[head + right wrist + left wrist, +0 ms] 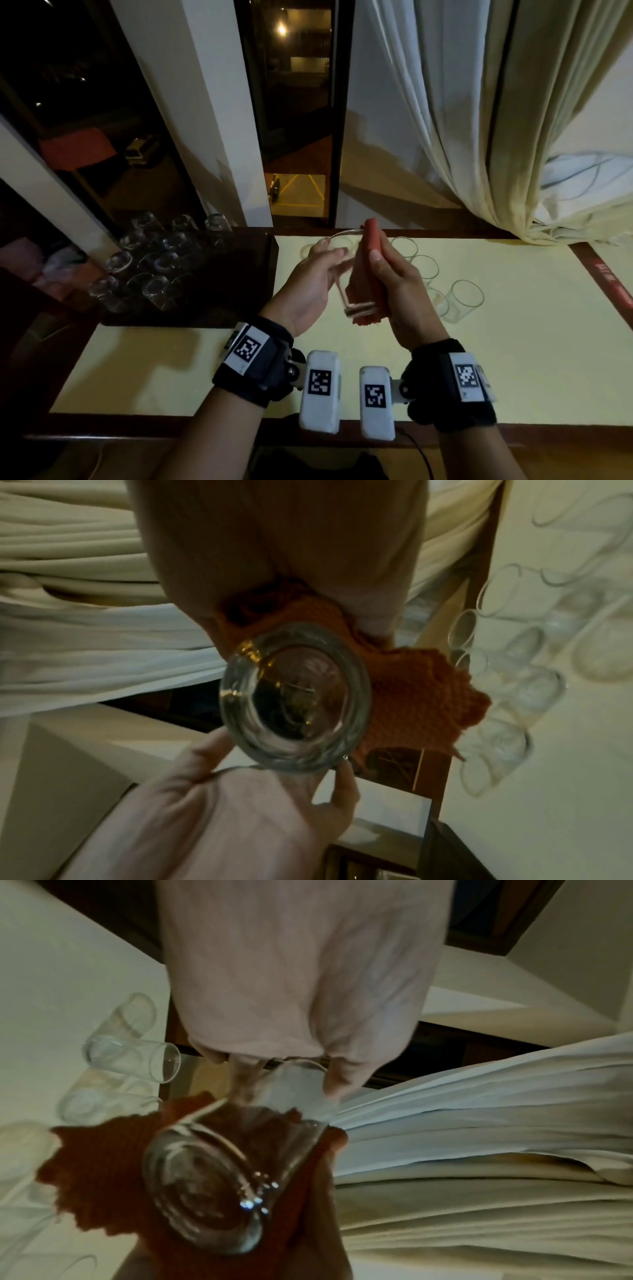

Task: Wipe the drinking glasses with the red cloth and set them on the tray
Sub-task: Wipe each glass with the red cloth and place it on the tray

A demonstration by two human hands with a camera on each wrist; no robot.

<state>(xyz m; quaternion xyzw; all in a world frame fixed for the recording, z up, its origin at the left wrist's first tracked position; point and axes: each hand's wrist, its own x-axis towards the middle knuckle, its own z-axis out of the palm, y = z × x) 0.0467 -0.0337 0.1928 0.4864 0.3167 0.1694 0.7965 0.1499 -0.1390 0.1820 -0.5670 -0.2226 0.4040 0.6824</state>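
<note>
Glass in hand [346, 274]: held above the surface [513, 342], tilted, thick base [295, 697] toward the person and rim away; it sits between the two hands.
Left hand [308, 291]: fingers and thumb curl round the upper wall of the glass near the rim, palm turned inward; this grip carries the glass.
Right hand [397, 287]: fingers closed on the red cloth [368, 270], pressing it flat along the right side of the glass.
Red cloth: bunched lengthwise against the glass wall, one end rising past the rim, the other hanging just below the base; in the right wrist view it wraps behind the base [421, 685].
Tray [253, 274]: dark, on the left part of the surface, its right edge just left of the left hand.
Glasses on tray [157, 263]: set upside down in close rows; about a dozen, the exact count is unclear in the dark.
Glasses on surface [466, 298]: upright, clustered beyond and to the right of the hands; five or six show, some hidden behind the hands and cloth.
Cloths: one.
Glasses held: one.
Curtain [479, 120]: pale, gathered at the far right behind the surface.
Window [294, 120]: dark, night outside, behind the tray and hands.
</note>
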